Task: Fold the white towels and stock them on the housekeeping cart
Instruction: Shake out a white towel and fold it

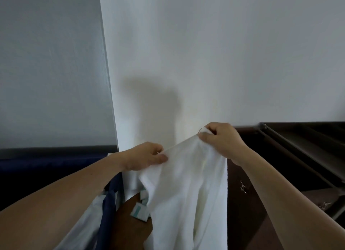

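A white towel hangs in front of me, held up by its top edge. My left hand pinches that edge at the left, thumb on top. My right hand grips the edge's other end a little higher and to the right, with a corner of cloth poking out of the fist. The towel drops in loose folds down past the bottom of the view. Behind it the brown top of the cart shows, with more white cloth hanging at its left.
A white wall stands close ahead. A dark metal rack with slats runs along the right. A blue strap hangs at the cart's left. A small white and teal packet lies on the brown surface.
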`<control>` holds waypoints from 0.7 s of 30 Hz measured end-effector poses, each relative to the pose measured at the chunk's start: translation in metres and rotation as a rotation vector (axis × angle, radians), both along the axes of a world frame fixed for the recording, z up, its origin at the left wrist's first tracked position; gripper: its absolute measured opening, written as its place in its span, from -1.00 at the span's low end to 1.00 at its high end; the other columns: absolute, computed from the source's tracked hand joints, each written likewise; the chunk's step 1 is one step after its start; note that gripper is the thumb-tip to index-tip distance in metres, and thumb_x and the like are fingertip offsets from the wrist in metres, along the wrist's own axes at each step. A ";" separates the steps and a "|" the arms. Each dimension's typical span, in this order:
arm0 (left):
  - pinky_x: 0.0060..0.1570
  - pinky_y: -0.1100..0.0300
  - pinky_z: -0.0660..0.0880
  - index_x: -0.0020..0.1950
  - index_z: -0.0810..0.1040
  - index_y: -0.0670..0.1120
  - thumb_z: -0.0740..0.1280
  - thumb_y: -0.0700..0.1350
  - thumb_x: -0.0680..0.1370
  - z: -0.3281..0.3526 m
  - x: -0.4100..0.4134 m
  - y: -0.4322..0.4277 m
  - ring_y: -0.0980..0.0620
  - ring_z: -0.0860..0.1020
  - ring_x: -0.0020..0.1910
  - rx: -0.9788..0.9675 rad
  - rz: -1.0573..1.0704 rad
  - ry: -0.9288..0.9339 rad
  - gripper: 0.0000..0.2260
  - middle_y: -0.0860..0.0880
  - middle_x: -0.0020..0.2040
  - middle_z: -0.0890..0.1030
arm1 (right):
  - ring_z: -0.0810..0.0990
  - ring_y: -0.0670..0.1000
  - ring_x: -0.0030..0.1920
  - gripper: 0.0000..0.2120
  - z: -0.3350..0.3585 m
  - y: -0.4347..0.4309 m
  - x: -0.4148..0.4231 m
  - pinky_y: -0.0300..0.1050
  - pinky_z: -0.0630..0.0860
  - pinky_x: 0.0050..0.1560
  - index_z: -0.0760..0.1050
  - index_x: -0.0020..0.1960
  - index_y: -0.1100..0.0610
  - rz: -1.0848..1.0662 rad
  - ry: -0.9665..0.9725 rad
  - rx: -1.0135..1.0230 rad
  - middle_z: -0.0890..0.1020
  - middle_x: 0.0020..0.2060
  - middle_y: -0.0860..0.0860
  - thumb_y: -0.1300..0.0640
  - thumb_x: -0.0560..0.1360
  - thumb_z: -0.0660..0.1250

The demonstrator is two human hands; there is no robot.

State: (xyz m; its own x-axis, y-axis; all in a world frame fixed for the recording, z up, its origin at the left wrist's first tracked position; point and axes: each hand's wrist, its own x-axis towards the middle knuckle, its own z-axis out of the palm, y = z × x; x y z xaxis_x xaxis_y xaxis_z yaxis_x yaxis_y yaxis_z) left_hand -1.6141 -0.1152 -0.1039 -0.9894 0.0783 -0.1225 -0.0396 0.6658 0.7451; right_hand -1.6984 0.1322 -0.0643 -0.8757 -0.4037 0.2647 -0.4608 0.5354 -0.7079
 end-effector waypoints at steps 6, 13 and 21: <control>-0.07 0.11 0.64 0.04 0.60 -0.34 0.38 -0.19 0.58 0.002 -0.006 -0.017 -0.07 0.67 -0.13 0.438 0.185 0.087 -0.80 -0.22 -0.04 0.68 | 0.48 0.03 -0.34 -0.74 0.002 0.012 -0.023 -0.11 0.41 -0.32 0.57 -0.13 0.30 -0.274 -0.050 -0.248 0.53 -0.36 0.06 0.07 0.51 0.41; -0.20 0.08 0.63 0.08 0.62 -0.34 0.39 -0.19 0.57 0.024 -0.025 0.026 -0.14 0.69 -0.15 0.751 0.297 0.102 -0.79 -0.23 -0.04 0.70 | 0.69 0.02 -0.15 -0.93 -0.012 -0.018 -0.010 0.06 0.64 0.01 0.71 -0.09 0.00 -0.247 -0.010 -0.171 0.72 -0.21 -0.05 0.02 0.49 0.48; 0.14 -0.17 0.58 0.11 0.58 -0.39 0.19 -0.26 0.60 0.025 -0.033 0.059 -0.31 0.64 -0.01 0.652 0.203 -0.020 -0.75 -0.32 -0.03 0.66 | 0.59 0.16 -0.28 -0.66 -0.019 -0.050 0.022 0.10 0.55 -0.17 0.61 -0.28 0.23 -0.198 0.148 -0.106 0.60 -0.41 0.13 0.01 0.55 0.36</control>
State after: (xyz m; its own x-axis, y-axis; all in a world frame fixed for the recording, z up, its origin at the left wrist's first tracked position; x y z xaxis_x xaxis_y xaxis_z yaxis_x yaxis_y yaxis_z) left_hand -1.6470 -0.0560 -0.0788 -0.9903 -0.0451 -0.1314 -0.1339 0.0593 0.9892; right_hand -1.6762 0.0818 -0.0832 -0.8836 -0.1921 0.4270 -0.4571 0.5519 -0.6975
